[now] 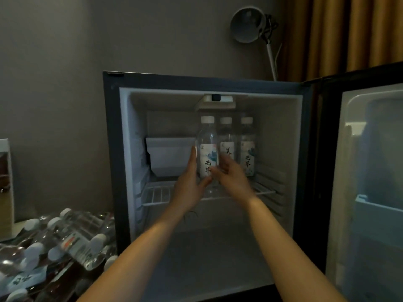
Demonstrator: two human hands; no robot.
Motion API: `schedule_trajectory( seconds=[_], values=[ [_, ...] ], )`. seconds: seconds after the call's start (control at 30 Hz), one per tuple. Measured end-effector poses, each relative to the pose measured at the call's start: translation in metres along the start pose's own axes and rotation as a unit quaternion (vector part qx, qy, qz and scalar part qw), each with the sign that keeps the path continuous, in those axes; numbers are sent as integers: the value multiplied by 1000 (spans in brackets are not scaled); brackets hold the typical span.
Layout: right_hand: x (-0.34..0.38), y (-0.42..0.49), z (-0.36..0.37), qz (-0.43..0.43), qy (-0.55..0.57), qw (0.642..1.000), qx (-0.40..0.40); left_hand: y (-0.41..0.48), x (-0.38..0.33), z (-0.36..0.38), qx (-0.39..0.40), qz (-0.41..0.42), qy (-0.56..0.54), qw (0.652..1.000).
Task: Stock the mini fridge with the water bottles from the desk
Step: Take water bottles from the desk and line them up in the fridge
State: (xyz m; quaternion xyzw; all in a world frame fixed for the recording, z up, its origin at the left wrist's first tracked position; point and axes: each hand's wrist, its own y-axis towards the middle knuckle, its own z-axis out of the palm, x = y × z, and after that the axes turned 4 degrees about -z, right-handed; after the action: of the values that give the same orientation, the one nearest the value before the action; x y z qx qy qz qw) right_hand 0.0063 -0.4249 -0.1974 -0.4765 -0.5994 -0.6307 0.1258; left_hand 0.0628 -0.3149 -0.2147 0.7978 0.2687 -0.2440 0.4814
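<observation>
The mini fridge [111, 149] stands open in front of me. On its wire shelf [157, 195] three clear water bottles with white caps stand upright in a row. My left hand [189, 186] holds the leftmost bottle [208, 143], fingers up along its left side and thumb round its base. My right hand [233, 180] is beside the same bottle on its right, fingers relaxed and slightly blurred. The middle bottle [226, 136] and the right bottle [247, 143] stand behind my right hand. Several more bottles [65, 240] lie piled on the desk at the lower left.
The fridge door [370, 171] is swung open to the right, with an inner shelf. A white compartment [170, 155] fills the shelf's back left. Below the wire shelf lies the fridge floor. A round white lamp [248, 25] and a tan curtain [349, 33] are behind the fridge.
</observation>
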Motion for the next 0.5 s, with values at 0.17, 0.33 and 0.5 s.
schedule_trajectory(
  seconds=[0.17,0.33,0.5],
  values=[
    [-14,1,4,29,-111,991,-69,7,2,4,-47,-70,54,995],
    [-19,2,6,18,-140,982,-129,14,2,5,-55,-112,62,990],
    [-24,9,7,64,-140,982,-108,19,4,7,-54,-122,83,988]
  ],
)
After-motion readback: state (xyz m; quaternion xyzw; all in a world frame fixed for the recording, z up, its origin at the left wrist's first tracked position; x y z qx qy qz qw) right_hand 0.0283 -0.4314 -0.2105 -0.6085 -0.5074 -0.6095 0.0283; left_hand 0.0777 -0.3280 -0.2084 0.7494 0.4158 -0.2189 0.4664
